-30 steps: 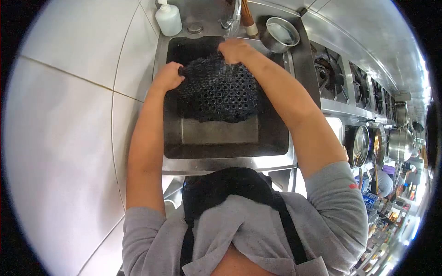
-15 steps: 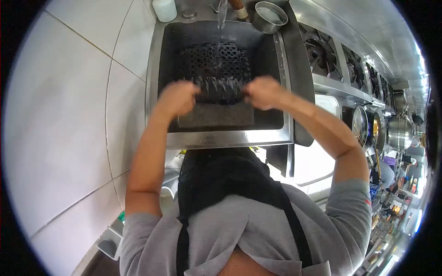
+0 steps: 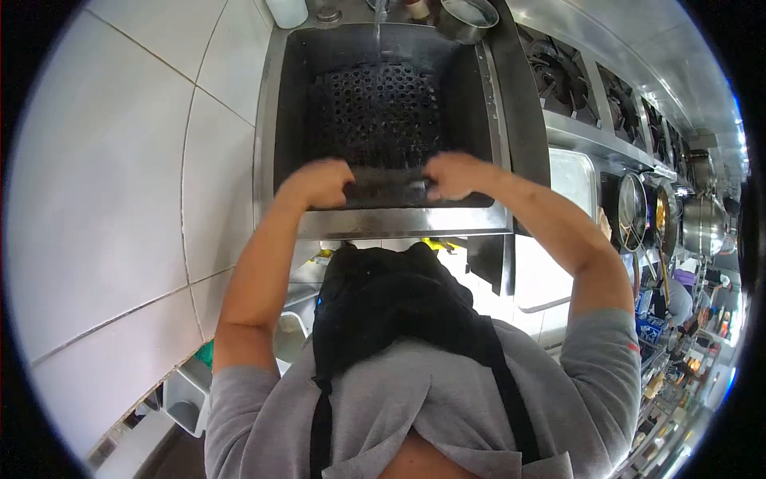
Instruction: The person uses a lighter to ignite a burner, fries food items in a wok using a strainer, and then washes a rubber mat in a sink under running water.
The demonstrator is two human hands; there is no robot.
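A dark mat full of round holes [image 3: 381,100] lies wet in a deep metal sink [image 3: 399,221], its near edge stretched between my two hands. My left hand [image 3: 321,184] is closed around the left end of that edge, just inside the sink's front rim. On the other end my right hand [image 3: 456,176] is also closed, slightly blurred. Both sets of fingertips are partly hidden under the edge. A stream of water [image 3: 379,33] falls from the top of the view onto the far part of the mat.
A steel pot [image 3: 467,22] stands at the sink's far right corner, a white container [image 3: 287,11] at the far left. Tiled wall [image 3: 128,184] borders the left. To the right are stove burners [image 3: 554,73], a metal tray [image 3: 571,180] and hanging pans [image 3: 631,211].
The mat's near part, bunched and blurred between my hands before, now lies flatter with more holes showing. Both hands stand closer to the sink's front rim. My body has shifted slightly in view.
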